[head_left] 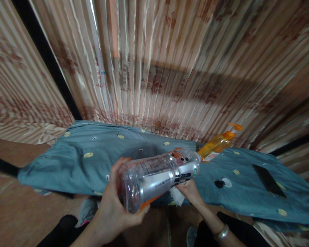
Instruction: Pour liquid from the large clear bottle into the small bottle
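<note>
A clear plastic bottle [158, 175] with a silver label and orange parts lies tilted across the middle of my view, its base toward the left. My left hand [115, 206] is wrapped round the base end, thumb underneath and fingers over the top. At the lower side of the bottle's other end is my right hand [189, 192], closed, with a crumpled white tissue [177, 196] hanging from it. The bottle hides part of the right fingers. Just beyond the bottle, a pump bottle [216, 148] of yellow liquid with an orange pump stands on the blue-green cloth surface.
A blue-green patterned cloth [105, 147] covers the long low surface before me. On its right lie a black phone [269, 181] and a small black-and-white item [222, 183]. Pleated curtains [154, 68] hang behind. A dark pole [48, 58] slants at the left.
</note>
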Demonstrator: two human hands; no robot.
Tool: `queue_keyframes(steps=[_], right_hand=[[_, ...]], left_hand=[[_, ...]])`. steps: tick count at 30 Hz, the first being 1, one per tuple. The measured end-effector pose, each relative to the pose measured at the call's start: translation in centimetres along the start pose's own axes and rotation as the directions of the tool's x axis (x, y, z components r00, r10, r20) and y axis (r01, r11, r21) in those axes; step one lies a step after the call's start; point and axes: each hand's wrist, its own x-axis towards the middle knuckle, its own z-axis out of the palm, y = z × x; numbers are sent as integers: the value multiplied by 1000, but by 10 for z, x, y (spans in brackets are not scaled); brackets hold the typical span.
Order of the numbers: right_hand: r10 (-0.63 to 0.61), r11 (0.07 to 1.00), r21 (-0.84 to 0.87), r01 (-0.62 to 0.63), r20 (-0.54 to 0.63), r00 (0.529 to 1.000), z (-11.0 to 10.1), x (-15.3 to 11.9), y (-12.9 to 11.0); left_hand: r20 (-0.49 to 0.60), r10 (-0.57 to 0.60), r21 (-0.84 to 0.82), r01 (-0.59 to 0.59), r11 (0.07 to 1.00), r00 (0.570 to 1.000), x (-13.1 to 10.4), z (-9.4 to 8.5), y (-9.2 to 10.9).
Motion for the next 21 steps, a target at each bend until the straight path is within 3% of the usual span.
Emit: queue_keyframes(steps=[21], right_hand=[[-1,1000,-8,1,11,1000,-1,1,4]], left_hand=[[-3,15,9,-15,1000,1000,0,0,-3]])
